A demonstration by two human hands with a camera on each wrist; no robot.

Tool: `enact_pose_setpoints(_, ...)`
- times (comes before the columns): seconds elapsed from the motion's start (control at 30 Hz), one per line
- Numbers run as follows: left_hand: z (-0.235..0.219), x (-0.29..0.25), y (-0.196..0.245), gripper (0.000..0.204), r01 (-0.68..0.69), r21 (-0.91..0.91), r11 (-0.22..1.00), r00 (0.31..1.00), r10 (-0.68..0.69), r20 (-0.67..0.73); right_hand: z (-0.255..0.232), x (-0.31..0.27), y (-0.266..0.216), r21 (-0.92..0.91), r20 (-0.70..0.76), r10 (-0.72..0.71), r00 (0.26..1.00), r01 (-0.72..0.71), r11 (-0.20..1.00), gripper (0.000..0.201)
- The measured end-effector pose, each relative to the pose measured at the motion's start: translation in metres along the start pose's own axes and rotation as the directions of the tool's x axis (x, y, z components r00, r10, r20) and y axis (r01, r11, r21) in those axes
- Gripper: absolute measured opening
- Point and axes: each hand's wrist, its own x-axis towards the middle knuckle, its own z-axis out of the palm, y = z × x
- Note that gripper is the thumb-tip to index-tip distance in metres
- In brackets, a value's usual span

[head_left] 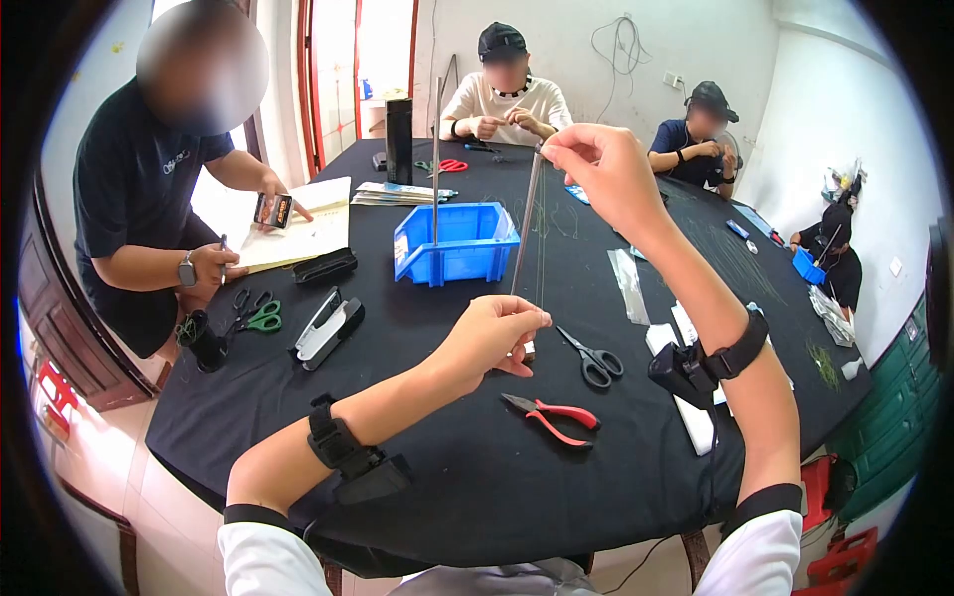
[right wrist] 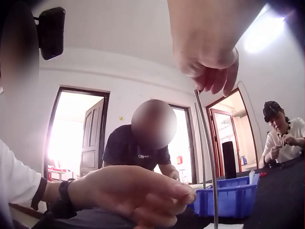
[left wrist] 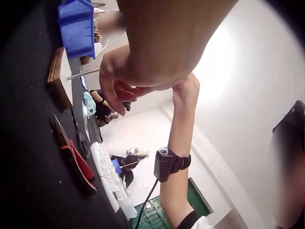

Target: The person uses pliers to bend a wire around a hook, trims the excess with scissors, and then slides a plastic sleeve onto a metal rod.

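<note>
A thin metal rod (head_left: 528,219) stands upright from a small block (left wrist: 62,81) with a white top and layered brown sides. Fine greenish thread (head_left: 543,233) runs down beside the rod. At the rod's top, my right hand (head_left: 608,177) pinches the thread between thumb and fingertips. Lower down, near the rod's foot, my left hand (head_left: 485,340) pinches the thread, its other fingers curled. On the black cloth, scissors (head_left: 598,366) lie close to the right of my left hand. Red-handled pliers (head_left: 553,417) lie nearer to me.
Beyond my hands sits a blue bin (head_left: 467,260), with another upright rod (head_left: 435,159) by it. A stapler (head_left: 328,328) and green-handled scissors (head_left: 260,316) lie left. White packets (head_left: 686,392) lie under my right forearm. Several people are around the table.
</note>
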Motion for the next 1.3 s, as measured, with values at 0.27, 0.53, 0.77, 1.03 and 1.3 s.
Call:
enact_pose_setpoints(0.27, 0.0, 0.002, -0.006, 0.018, -0.003, -0.008, 1.0, 1.0, 0.003, -0.015, 0.0, -0.002, -0.001, 0.015, -0.018, 0.028, 0.999, -0.028, 0.999, 0.016)
enact_pose_setpoints(0.53, 0.002, -0.003, -0.003, 0.019, -0.005, -0.023, 1.0, 1.0, 0.005, 0.007, -0.002, -0.001, -0.009, -0.076, -0.021, -0.023, 1.0, 0.021, 0.997, 0.018)
enact_pose_setpoints(0.77, 0.003, -0.001, -0.008, 0.017, 0.008, -0.019, 1.0, 1.0, -0.007, 0.018, -0.004, -0.003, -0.007, -0.14, 0.012, -0.022, 1.0, 0.023, 0.99, 0.017)
enact_pose_setpoints(1.03, 0.002, 0.005, -0.017, 0.024, -0.003, 0.011, 1.0, 1.0, 0.003, 0.022, -0.001, -0.016, 0.002, 0.163, 0.162, 0.151, 0.975, -0.178, 0.971, 0.018)
enact_pose_setpoints(1.3, -0.01, 0.024, -0.026, 0.041, 0.057, 0.09, 0.994, 0.998, -0.055, -0.018, 0.012, -0.081, 0.011, 0.391, 0.461, 0.322, 0.827, -0.514, 0.763, 0.026)
